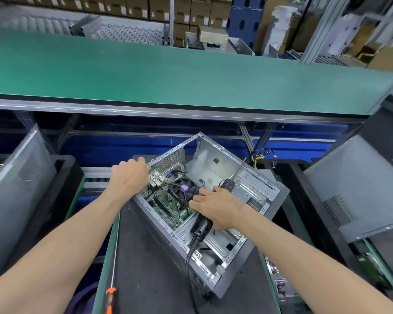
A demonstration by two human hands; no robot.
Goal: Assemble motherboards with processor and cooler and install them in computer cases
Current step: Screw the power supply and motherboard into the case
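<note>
Head view: risk first. The electric screwdriver [204, 220] is pinned under the right hand [216, 207], palm and thumb wrapped on the black body while the fingers lie straight across the motherboard [166, 205] edge; judged a weak hold, so the tool could roll off, and its bit [239, 169], pointed up and away over the bare chassis floor, could be swung into the cooler fan [183, 189] or the board. The tool cord [188, 257] is draped over the case's near edge and could be snagged. The computer case [213, 200] is held by the left hand [129, 175], fingers curled over the rear corner by the I/O panel; the case lies skewed on the dark mat [145, 257], so it could be slid if the board is pressed. Task item: grey steel case, side open, lying flat in the middle of the work tray, between two other cases [16, 193] and below the green conveyor [168, 71]. The green board with black fan cooler is set in the case's left rear corner; whether any screws are in cannot be told.
</note>
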